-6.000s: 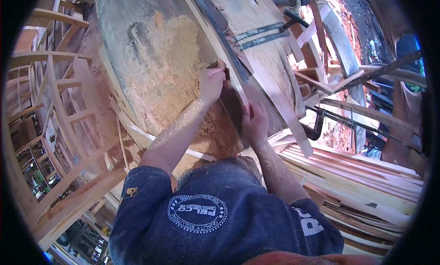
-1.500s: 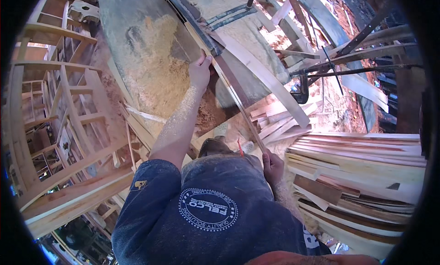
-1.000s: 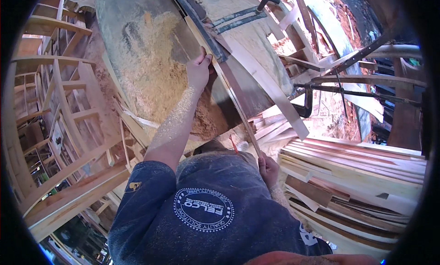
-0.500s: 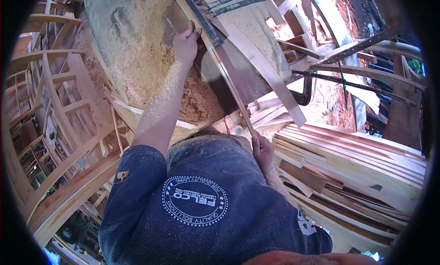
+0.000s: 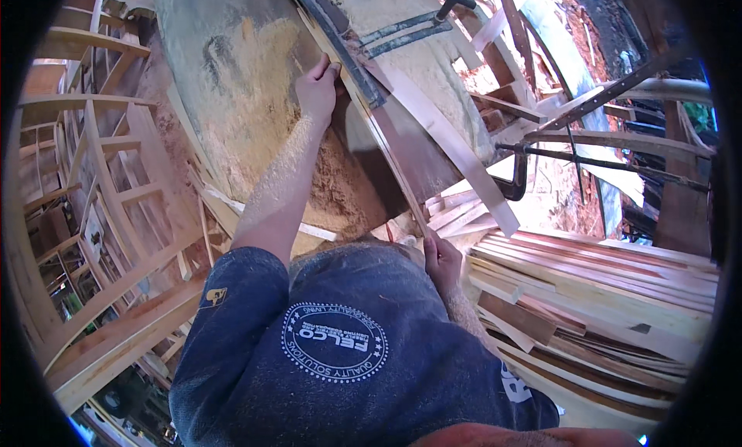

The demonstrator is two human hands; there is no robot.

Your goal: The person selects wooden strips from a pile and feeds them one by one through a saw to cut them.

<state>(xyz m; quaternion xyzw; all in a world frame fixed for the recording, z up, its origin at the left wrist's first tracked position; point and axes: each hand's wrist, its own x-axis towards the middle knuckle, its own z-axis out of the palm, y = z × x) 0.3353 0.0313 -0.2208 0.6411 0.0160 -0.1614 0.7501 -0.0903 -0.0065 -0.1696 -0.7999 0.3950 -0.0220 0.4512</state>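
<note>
A long, thin wooden strip [image 5: 384, 147] lies slantwise over the dust-covered work table [image 5: 232, 83], along a dark metal guide bar [image 5: 334, 41]. My left hand [image 5: 318, 90] is closed at the strip's side, with thumb and fingertips pressed on it near the bar's lower end. At the strip's near end, beyond the table edge, my right hand [image 5: 443, 264] pinches it between thumb and fingers. Sawdust coats both forearms. Whatever lies under the strip beside the bar is hidden.
A pale flat board [image 5: 452, 153] slants across the table's right side and overhangs its edge. A dark clamp [image 5: 516, 176] grips near that corner. Stacked planks [image 5: 595, 284] lie at the right; curved wooden frames [image 5: 108, 161] stand at the left. Heaped sawdust [image 5: 336, 184] covers the near table.
Both hands have moved slightly forward along the guide bar, and the strip has slid with them. The whole view has shifted a little downward and to the right.
</note>
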